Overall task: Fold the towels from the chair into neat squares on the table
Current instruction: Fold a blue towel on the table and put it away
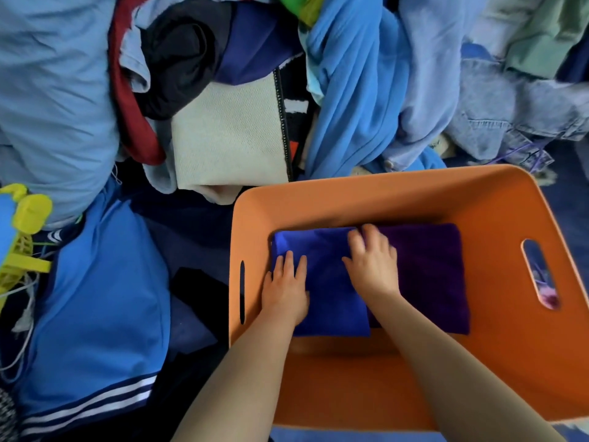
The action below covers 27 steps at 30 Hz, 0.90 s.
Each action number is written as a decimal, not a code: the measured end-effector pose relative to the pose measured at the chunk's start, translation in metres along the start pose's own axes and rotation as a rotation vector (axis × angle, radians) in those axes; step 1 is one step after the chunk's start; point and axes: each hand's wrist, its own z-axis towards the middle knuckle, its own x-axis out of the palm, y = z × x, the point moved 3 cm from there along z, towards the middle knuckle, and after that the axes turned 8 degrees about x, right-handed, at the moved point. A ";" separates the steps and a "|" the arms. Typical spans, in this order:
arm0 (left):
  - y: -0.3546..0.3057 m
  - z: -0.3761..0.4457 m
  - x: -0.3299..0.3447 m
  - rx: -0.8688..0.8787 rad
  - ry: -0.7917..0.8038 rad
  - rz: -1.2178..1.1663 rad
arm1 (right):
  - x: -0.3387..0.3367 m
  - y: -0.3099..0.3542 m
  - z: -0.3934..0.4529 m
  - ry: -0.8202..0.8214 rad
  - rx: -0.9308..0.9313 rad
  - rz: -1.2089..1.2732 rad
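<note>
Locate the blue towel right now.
Head view, lower centre: the blue towel lies inside the orange bin, left of the purple towel, under both hands.

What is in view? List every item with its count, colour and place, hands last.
orange plastic bin with handle slots: 1, orange, lower right, holds both folded towels
folded blue towel: 1, royal blue, left on the bin floor, edge overlapping the purple towel
folded purple towel: 1, dark purple, right on the bin floor
heap of loose clothes: 1 heap, mostly blue, also cream, black, red, green and denim, top and left around the bin
blue sports garment with white stripes: 1, lower left
yellow plastic item: 1, left edge, kind unclear
left hand: 1, fingers flat on the blue towel
right hand: 1, resting where the towels meet, fingertips blurred
</note>
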 end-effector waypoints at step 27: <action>-0.193 -0.291 -0.206 0.160 -0.549 0.358 | -0.359 -0.018 -0.184 -0.097 -0.317 -0.055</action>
